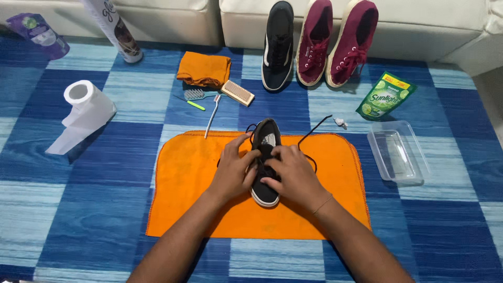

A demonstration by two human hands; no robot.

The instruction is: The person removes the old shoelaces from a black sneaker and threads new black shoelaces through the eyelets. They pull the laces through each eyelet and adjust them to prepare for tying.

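I count 4 shoes: 1 black canvas sneaker [265, 162] on the orange cloth [188, 183], another black one [277, 44] and 2 maroon sneakers [335, 42] by the sofa. My left hand [233, 170] and right hand [293, 175] grasp the near sneaker's laces from either side. A green pouch [386, 95] lies right, above 1 clear plastic tray [399, 153].
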